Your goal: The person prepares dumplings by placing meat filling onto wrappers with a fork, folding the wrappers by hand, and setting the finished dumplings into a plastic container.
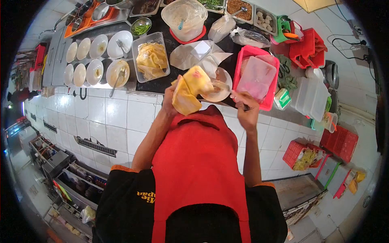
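My left hand (169, 98) is closed around limp yellow dough wrappers (187, 106), held up in front of my apron. A small pinkish dab of filling (197, 74) sits on the top wrapper. My right hand (248, 108) grips a flat-bladed utensil (221, 85), its blade pointing left, close to the wrappers' right edge. Beneath the blade is a white bowl (223, 75), partly hidden by it. More folded yellow wrappers (150, 60) lie in a clear plastic tub (139, 77) to the left. White paper (181, 56) is spread behind the bowl.
A pink basket (270, 97) with a translucent container (256, 75) stands right of the bowl. White bowls (94, 71) and forks line the left counter. At the back are a large white tub (184, 16) and metal trays of ingredients (240, 9). Red baskets (300, 156) stand lower right.
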`<action>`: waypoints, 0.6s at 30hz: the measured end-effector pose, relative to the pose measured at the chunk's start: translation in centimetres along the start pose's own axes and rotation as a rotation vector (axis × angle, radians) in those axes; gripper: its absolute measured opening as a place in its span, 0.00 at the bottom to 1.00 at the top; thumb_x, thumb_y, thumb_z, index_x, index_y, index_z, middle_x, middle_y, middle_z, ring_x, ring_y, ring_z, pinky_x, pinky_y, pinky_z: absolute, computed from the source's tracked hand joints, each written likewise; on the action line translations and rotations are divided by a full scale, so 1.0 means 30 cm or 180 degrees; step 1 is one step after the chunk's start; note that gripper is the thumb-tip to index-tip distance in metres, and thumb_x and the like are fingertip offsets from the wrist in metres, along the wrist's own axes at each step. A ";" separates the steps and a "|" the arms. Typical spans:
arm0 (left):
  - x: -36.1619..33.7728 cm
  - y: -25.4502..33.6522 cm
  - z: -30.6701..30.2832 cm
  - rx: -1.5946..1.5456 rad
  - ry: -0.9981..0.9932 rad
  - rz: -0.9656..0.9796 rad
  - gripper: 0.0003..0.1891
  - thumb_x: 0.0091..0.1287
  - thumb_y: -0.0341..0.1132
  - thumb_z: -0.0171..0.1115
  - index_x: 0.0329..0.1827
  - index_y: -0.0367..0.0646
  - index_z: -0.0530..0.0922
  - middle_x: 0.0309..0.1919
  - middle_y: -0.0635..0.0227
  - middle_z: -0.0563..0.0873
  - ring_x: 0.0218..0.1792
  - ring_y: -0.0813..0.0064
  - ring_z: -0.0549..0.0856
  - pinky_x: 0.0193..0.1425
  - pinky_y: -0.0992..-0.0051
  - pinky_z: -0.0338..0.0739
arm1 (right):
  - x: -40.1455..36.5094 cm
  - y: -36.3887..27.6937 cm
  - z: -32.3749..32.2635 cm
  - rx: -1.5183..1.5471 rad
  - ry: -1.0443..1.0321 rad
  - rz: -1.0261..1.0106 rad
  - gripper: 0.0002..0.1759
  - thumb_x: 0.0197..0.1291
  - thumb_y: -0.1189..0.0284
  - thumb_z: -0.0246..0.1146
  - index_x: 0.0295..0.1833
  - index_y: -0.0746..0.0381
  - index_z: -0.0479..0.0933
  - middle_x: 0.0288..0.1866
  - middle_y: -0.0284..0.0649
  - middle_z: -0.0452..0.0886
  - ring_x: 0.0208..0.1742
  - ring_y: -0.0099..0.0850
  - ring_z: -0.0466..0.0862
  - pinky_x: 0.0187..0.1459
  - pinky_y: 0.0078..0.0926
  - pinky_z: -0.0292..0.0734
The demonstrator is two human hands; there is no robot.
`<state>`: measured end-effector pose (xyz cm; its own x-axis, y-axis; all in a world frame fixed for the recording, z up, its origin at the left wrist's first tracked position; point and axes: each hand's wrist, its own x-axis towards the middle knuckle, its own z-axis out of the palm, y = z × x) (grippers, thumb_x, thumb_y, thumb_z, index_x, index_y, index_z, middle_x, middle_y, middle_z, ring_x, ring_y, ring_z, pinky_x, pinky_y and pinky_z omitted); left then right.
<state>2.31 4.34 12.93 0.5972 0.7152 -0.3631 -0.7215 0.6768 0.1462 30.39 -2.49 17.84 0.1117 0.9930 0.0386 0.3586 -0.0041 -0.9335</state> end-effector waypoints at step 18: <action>-0.020 -0.086 -0.403 0.0433 0.0869 -0.0650 0.24 0.81 0.50 0.45 0.61 0.39 0.76 0.50 0.60 0.88 0.46 0.65 0.89 0.49 0.68 0.86 | -0.025 0.298 0.079 -0.0327 -0.1173 0.0872 0.19 0.62 0.83 0.58 0.55 0.61 0.86 0.34 0.38 0.88 0.26 0.25 0.77 0.30 0.26 0.72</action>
<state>-0.41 0.05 1.65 0.5954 0.5025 -0.6269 -0.5329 0.8309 0.1599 31.30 -2.99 8.63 -0.1150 0.9294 -0.3507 0.4537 -0.2650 -0.8509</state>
